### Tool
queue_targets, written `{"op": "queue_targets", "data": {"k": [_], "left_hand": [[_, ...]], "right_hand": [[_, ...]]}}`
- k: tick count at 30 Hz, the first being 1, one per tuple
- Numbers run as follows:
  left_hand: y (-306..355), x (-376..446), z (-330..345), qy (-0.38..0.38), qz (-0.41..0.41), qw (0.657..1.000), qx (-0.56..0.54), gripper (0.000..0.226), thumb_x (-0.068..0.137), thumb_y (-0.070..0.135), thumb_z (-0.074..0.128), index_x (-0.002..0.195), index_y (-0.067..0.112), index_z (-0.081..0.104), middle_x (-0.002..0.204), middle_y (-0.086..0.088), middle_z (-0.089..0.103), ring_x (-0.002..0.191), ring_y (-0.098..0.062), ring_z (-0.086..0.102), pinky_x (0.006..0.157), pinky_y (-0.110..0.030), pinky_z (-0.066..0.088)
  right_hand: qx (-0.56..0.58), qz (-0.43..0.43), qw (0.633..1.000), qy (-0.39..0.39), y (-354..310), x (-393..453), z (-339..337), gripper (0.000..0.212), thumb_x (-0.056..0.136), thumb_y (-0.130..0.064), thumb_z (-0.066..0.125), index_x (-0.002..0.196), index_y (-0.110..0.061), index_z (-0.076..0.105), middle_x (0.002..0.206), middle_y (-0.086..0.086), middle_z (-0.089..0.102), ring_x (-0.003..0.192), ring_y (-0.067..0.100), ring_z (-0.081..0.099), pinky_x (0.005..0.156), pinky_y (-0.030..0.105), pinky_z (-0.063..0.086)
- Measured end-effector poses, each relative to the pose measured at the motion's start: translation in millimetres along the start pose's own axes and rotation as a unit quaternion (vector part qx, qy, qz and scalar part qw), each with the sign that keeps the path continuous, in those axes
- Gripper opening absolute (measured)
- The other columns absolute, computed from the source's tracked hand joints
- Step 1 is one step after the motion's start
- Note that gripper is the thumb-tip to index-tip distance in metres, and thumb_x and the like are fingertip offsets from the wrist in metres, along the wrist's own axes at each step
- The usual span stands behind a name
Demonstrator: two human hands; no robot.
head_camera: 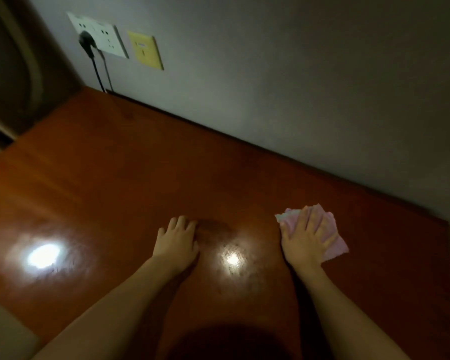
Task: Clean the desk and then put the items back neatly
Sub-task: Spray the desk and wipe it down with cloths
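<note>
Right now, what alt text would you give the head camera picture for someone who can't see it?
A person's right hand presses a pink cloth flat on a glossy brown wooden desk while the left hand rests open beside it. On the wall behind, a black plug sits in a white socket.

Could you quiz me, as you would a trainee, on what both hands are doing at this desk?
1. True or false: the left hand holds the pink cloth.
2. Which hand presses the cloth on the desk? A left, B right, C both.
3. Fill in: a black plug sits in the white wall ____.

Key: 1 false; 2 B, the right hand; 3 socket.
</note>
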State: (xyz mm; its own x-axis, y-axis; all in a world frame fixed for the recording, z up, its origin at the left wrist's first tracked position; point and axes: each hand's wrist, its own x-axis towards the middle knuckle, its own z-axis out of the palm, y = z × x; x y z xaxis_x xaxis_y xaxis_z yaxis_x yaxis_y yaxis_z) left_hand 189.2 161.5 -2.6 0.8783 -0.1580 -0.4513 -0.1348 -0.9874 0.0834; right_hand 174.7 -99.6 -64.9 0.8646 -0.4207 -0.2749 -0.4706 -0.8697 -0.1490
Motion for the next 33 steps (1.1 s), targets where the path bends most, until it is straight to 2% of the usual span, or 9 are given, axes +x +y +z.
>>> {"op": "queue_targets", "data": {"k": [5, 12, 17, 22, 33], "left_hand": [[-73, 69, -35, 0.023, 0.034, 0.999, 0.001, 0.053, 0.099, 0.034, 0.034, 0.148, 0.022, 0.019, 0.149, -0.003, 0.023, 0.137, -0.021, 0.022, 0.110, -0.039, 0.025], [-180, 159, -83, 0.053, 0.055, 0.997, -0.011, 0.053, 0.099, 0.033, 0.037, 0.147, 0.022, 0.021, 0.149, -0.003, 0.023, 0.137, -0.022, 0.022, 0.110, -0.040, 0.024], [-267, 203, -117, 0.078, -0.006, 0.996, -0.038, 0.053, 0.098, 0.033, 0.040, 0.147, 0.023, 0.023, 0.150, -0.003, 0.024, 0.138, -0.022, 0.022, 0.111, -0.042, 0.024], [-335, 220, -128, 0.084, -0.035, 0.995, -0.045, 0.054, 0.098, 0.034, 0.038, 0.148, 0.022, 0.021, 0.151, -0.003, 0.023, 0.139, -0.022, 0.020, 0.110, -0.041, 0.025], [-424, 236, -125, 0.099, -0.110, 0.987, -0.066, 0.057, 0.097, 0.037, 0.038, 0.149, 0.024, 0.018, 0.149, -0.003, 0.023, 0.136, -0.022, 0.022, 0.109, -0.038, 0.025]], "right_hand": [[-0.025, 0.019, 0.999, 0.019, -97, 50, 1, 0.070, 0.098, -0.055, 0.016, 0.152, -0.014, -0.002, 0.160, 0.008, -0.005, 0.146, 0.033, -0.005, 0.114, 0.061, 0.003], [-0.070, -0.051, 0.996, 0.032, -283, 110, 16, 0.073, 0.095, -0.059, 0.017, 0.152, -0.016, 0.001, 0.160, 0.007, -0.001, 0.146, 0.032, -0.004, 0.113, 0.060, 0.007], [-0.083, -0.107, 0.990, 0.045, -394, 143, 24, 0.073, 0.095, -0.059, 0.018, 0.152, -0.016, 0.005, 0.160, 0.006, 0.002, 0.146, 0.032, -0.004, 0.114, 0.059, 0.006], [-0.081, -0.186, 0.979, 0.030, -503, 157, 38, 0.074, 0.095, -0.060, 0.018, 0.152, -0.015, 0.002, 0.160, 0.006, -0.002, 0.146, 0.032, -0.006, 0.113, 0.060, 0.002], [-0.084, -0.362, 0.928, 0.031, -690, 190, 64, 0.071, 0.096, -0.056, 0.021, 0.152, -0.016, 0.003, 0.161, 0.005, 0.000, 0.146, 0.032, -0.004, 0.112, 0.059, 0.001]]}}
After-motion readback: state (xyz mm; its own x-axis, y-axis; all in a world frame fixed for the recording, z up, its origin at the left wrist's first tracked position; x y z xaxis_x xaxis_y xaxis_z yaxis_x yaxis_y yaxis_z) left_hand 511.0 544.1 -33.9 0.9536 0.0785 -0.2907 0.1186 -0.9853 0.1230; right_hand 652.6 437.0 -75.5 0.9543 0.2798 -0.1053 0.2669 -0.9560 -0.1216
